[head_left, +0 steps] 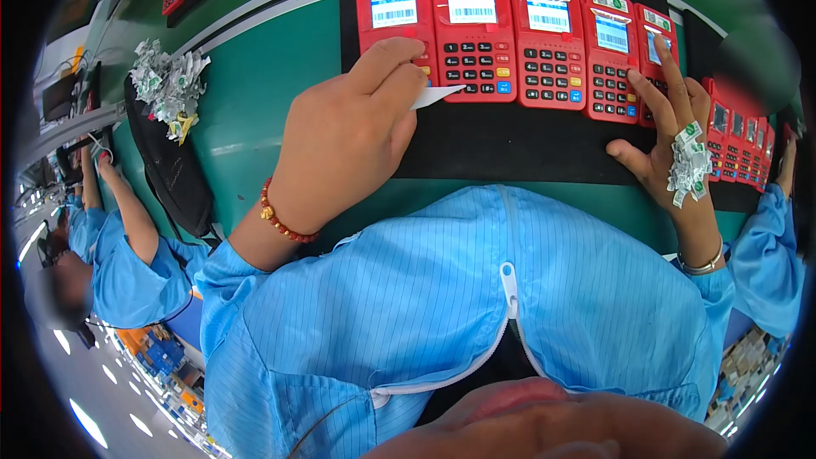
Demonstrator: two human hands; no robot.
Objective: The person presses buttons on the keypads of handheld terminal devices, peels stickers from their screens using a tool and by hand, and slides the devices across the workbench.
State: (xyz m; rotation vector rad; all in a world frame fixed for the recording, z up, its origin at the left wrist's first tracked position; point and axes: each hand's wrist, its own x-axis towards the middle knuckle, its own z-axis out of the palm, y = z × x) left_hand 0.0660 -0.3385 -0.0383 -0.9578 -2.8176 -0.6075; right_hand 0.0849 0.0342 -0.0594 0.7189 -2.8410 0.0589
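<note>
Five red payment terminals with keypads and labelled screens lie side by side on a black mat (476,149). My left hand (353,119) is over the leftmost terminal (393,8), its fingers pinched on a white slip (438,96) that points right to the keypad of the second terminal (472,34). My right hand (667,119) has its fingers spread, the fingertips at the fourth terminal (610,42) and the rightmost terminal (654,34). Small silvery stickers (689,164) cling to the back of my right hand.
A clump of silvery sticker scraps (167,81) sits at the left beside a black pouch (174,161). More red terminals (738,140) lie at the right and two at the top left. A person in blue (132,263) is at the left; another blue sleeve (769,251) shows at the right.
</note>
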